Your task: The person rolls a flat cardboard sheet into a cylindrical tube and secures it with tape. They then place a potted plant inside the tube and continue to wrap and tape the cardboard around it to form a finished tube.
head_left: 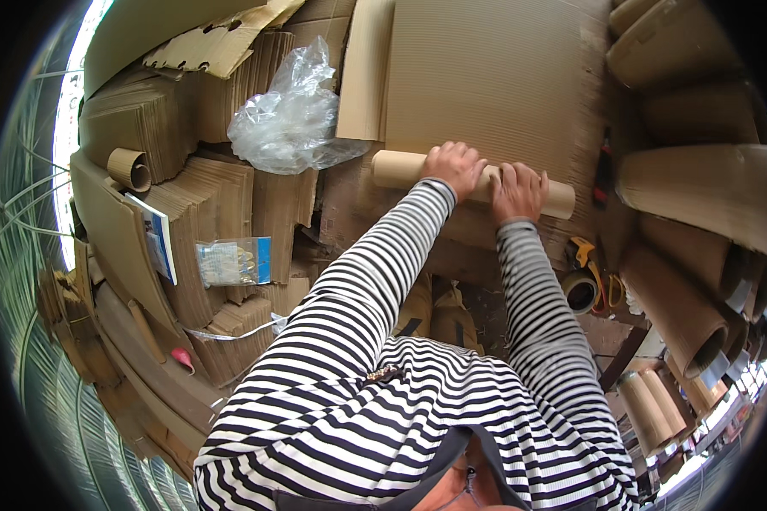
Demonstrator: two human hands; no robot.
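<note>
head view | rolled cardboard tube [400,168]: pale brown, smooth, lying crosswise on a ribbed corrugated sheet [494,77] | left hand [457,166] grip closed over the tube's middle | right hand [518,191] grip pressed on it just beside | clear plastic bag [291,115] left of both | tape roll [581,291] below right

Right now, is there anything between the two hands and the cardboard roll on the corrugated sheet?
Nothing visible. The left hand and the right hand both lie directly on the cardboard roll, side by side. The roll rests on the corrugated sheet. The clear plastic bag lies off to the left.
</note>
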